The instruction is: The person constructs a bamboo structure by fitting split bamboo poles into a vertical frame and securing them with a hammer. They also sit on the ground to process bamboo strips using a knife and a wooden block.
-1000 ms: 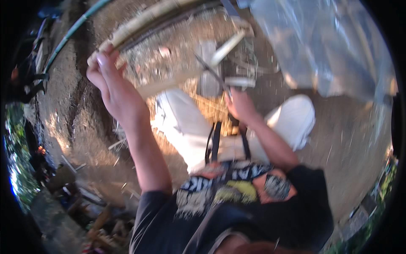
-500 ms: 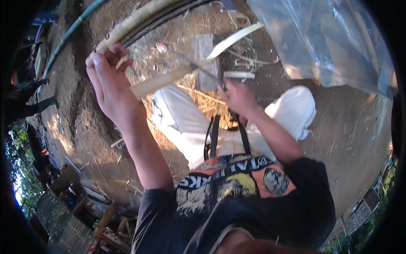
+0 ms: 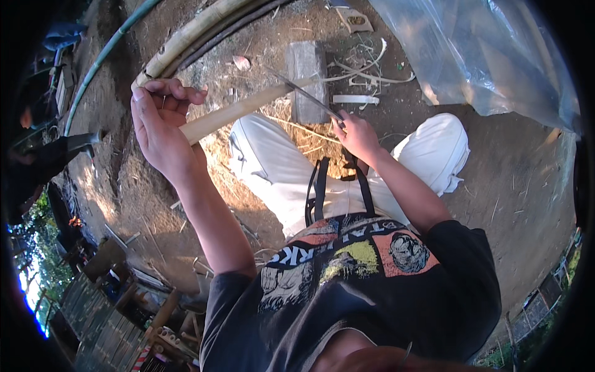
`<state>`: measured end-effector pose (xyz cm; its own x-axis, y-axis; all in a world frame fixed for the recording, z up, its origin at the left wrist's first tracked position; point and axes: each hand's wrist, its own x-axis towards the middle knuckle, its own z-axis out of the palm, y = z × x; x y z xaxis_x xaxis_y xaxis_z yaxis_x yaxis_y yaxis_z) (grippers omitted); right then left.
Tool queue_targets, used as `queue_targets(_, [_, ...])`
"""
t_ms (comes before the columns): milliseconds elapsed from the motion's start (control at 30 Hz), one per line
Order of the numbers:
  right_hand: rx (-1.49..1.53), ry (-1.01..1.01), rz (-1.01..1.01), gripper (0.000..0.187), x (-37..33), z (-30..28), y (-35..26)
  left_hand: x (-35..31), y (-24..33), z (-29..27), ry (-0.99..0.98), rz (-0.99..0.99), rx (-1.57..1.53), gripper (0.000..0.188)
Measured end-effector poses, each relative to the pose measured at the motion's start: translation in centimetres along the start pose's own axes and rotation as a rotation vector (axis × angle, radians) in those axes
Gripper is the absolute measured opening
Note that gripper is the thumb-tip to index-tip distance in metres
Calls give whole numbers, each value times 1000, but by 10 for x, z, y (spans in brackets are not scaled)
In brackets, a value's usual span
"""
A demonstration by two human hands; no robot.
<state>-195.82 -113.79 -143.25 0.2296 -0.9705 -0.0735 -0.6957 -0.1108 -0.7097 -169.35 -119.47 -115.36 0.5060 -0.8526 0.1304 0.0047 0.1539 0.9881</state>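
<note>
My left hand (image 3: pixel 166 127) is raised, palm partly up, fingers loosely curled. From under its palm edge runs a pale flat bamboo strip (image 3: pixel 232 115), slanting up to the right; the end at the hand is hidden. My right hand (image 3: pixel 358 137) grips a knife (image 3: pixel 313 102) by its handle. The thin dark blade crosses the strip near its far end, above a grey block (image 3: pixel 305 59) on the ground. Just beyond my left fingers lies the end of a thick bamboo pole (image 3: pixel 170 56).
Thin pale shavings (image 3: pixel 378 77) and a short white piece (image 3: pixel 355 99) lie right of the block. Clear plastic sheeting (image 3: pixel 477 56) hangs at the upper right. A blue-green pipe (image 3: pixel 102 53) curves at the left, near a person in dark clothes (image 3: pixel 46 158).
The broad pale sliver that rose to the right beyond the blade no longer shows. The knife still crosses the strip. The view has shifted slightly, and the person at left has moved.
</note>
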Motion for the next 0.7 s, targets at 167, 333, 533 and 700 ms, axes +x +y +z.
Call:
queue_targets(167, [-134, -159, 274, 25, 3, 17, 45, -3, -6, -29, -95, -88, -257, 47])
queue_targets(333, [-69, -17, 224, 29, 13, 11, 34, 5, -15, -99, -143, -28, -695, 55])
queue_targets(533, [-135, 87, 148, 28, 46, 29, 29, -14, 54, -202, -54, 91, -854, 50])
queue_targets(700, [-263, 123, 18, 55, 69, 67, 16, -37, 56, -249, 334, 92, -1015, 32])
